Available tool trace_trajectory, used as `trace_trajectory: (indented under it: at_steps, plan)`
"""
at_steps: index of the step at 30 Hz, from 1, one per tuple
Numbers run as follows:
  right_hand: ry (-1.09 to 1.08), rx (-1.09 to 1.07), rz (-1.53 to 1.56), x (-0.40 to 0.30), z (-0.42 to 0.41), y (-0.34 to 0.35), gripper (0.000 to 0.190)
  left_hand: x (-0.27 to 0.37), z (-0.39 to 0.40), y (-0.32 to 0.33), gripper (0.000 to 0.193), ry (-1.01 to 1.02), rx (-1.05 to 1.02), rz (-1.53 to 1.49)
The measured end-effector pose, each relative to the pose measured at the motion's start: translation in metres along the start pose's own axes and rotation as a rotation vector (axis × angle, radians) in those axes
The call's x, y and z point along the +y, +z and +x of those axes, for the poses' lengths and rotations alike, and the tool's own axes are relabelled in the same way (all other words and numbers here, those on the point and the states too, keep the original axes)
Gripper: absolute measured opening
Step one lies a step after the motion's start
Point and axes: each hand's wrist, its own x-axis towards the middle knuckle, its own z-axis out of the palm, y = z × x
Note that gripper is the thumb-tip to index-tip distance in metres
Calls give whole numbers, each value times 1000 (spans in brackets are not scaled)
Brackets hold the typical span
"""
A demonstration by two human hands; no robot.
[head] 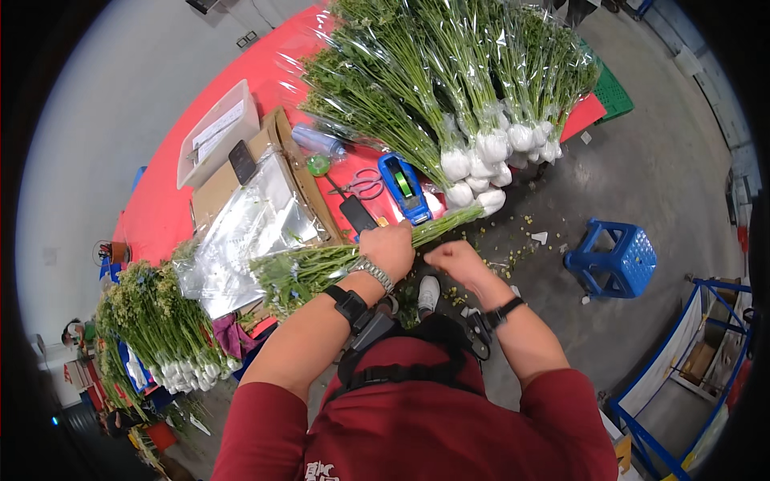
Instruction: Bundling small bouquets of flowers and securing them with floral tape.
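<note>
My left hand (388, 249) grips a bunch of green flower stems (445, 225) at the table's front edge. Its leafy end with small blue flowers points left, and a white wrapped bulge (492, 201) covers the stem ends at the right. Just below and right of the stems, my right hand (457, 263) is held apart from them with its fingers curled together; I see nothing between them. A blue tape dispenser (415, 201) with green tape lies beyond my left hand. Beside it are pink-handled scissors (366, 183) and a black handheld device (357, 213).
Sleeved bunches with white-wrapped ends (455, 163) cover the red table's (271, 57) far right. Clear plastic sleeves (240, 240), a phone (242, 162) and a white bin (213, 135) sit left. More bunches (162, 324) stand lower left. A blue stool (619, 258) stands right.
</note>
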Motion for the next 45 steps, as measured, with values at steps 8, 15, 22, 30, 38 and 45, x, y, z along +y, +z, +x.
trace_trajectory:
  at_steps: [8, 15, 22, 30, 38, 45]
  plan:
    - [146, -40, 837, -42, -59, 16, 17, 15, -29, 0, 13, 197, 159, 147]
    - [-383, 142, -181, -42, -79, 24, 41, 26, -42, -39, 26, 243, 23, 157]
    - [-685, 386, -1026, -84, -105, 16, 34, 25, -64, -40, 17, 426, 186, 329]
    - [-666, 241, -437, -67, -92, 1, 37, 7, -104, -116, 43, 715, 660, 154]
    - [-863, 711, -550, -176, -19, -50, 54, -126, -205, -30, 42, -92, 456, -245]
    - [-598, 770, -984, -255, 75, -61, 72, -181, -333, 152, 45, -766, 218, -652]
